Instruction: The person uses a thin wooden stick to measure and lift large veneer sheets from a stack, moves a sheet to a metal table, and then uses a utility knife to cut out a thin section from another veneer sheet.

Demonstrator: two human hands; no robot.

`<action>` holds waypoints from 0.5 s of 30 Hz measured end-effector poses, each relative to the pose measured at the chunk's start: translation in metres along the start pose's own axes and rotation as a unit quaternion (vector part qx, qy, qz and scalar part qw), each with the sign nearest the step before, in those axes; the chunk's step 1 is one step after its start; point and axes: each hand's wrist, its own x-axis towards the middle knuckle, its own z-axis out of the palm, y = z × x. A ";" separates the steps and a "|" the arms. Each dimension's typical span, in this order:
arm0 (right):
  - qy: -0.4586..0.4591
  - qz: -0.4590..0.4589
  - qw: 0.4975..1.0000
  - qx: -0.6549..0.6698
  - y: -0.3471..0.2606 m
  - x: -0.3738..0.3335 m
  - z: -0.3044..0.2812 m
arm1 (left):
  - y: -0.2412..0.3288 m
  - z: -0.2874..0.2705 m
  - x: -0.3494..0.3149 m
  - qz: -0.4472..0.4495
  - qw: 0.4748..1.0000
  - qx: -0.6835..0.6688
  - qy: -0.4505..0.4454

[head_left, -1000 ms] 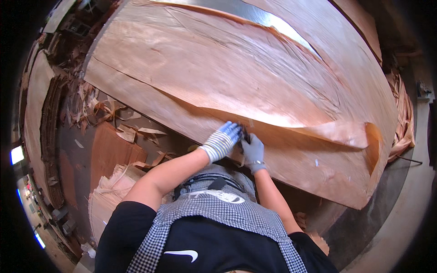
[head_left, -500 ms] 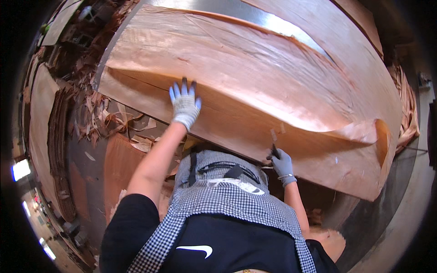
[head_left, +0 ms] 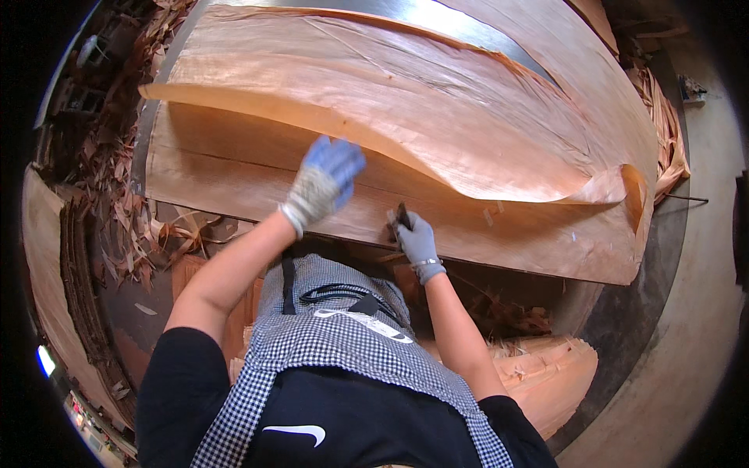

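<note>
A thin reddish-tan wood veneer sheet (head_left: 468, 164) lies over the stack in front of me, its near edge lifted in a long curl. Beneath the curl another veneer surface (head_left: 234, 175) shows, with a dark line running along it. My left hand (head_left: 324, 179), in a white and blue glove, hovers by the raised edge, blurred, fingers stretched and holding nothing. My right hand (head_left: 419, 240), in a grey glove, is closed on a small dark tool (head_left: 401, 217) near the stack's front edge; the tool's kind is unclear.
Veneer scraps (head_left: 133, 187) litter the floor at left, beside a stack of sheets (head_left: 74, 273). A bundle of veneer (head_left: 546, 378) lies below right. Crumpled veneer (head_left: 663, 132) hangs past the right end. A shiny metal surface (head_left: 445, 23) shows at the far side.
The left hand has come off the veneer and swung right, its fingers drawn closer together. The right hand has moved left with the dark tool. The sheet's left edge stands higher.
</note>
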 end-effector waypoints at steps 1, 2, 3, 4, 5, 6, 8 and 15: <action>0.005 0.081 0.996 0.035 -0.010 0.008 0.004 | 0.015 0.004 -0.021 0.023 0.999 -0.021 -0.035; 0.039 0.017 0.996 0.083 0.030 0.030 0.011 | 0.024 0.015 -0.034 0.036 0.997 -0.023 -0.064; 0.044 0.040 0.993 0.101 0.020 0.032 0.015 | 0.027 0.023 -0.039 0.021 0.995 0.004 -0.095; 0.050 0.065 0.990 0.119 0.011 0.032 0.018 | 0.032 0.037 -0.044 -0.024 0.994 0.007 -0.108; 0.058 0.084 0.985 0.136 -0.007 0.031 0.020 | 0.034 0.047 -0.043 -0.066 0.991 0.012 -0.114; 0.084 0.084 0.977 0.179 -0.015 0.026 0.023 | 0.040 0.048 -0.034 -0.077 0.986 0.016 -0.147; 0.113 0.074 0.981 0.138 -0.001 0.033 0.027 | 0.039 0.062 -0.022 -0.036 0.984 0.000 -0.176; 0.137 -0.139 0.965 -0.177 0.002 0.020 0.013 | 0.050 0.089 -0.022 0.037 0.978 0.136 -0.154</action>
